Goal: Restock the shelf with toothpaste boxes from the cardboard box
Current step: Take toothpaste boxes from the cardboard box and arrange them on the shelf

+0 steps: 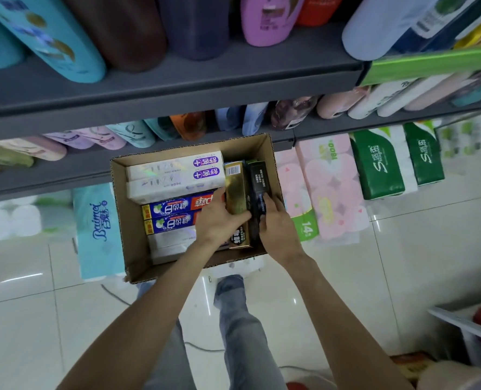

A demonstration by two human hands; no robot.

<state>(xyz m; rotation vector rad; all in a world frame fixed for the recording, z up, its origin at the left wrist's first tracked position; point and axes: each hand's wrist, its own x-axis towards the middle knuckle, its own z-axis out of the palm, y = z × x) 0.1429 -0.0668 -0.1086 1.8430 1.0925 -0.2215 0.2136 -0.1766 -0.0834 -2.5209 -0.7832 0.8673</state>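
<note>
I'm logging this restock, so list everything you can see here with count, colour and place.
cardboard box: one, brown, open on the floor by the shelves.
white toothpaste boxes: two, far left in the box.
blue toothpaste boxes: two, below the white ones.
gold toothpaste box: one, right side.
black toothpaste box: one, beside the gold.
bottles: many, mixed colours, on shelves.
tissue packs: several, green, pink, blue, lowest level.
left hand: grips the gold box.
right hand: grips the black box.

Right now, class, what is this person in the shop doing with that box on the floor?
A person is reaching both hands into an open brown cardboard box that sits in front of the grey shelves. The left hand grips a long gold toothpaste box, and the right hand grips a long black toothpaste box beside it. Neither box is out of the carton yet; white and blue toothpaste boxes lie alongside.
</note>
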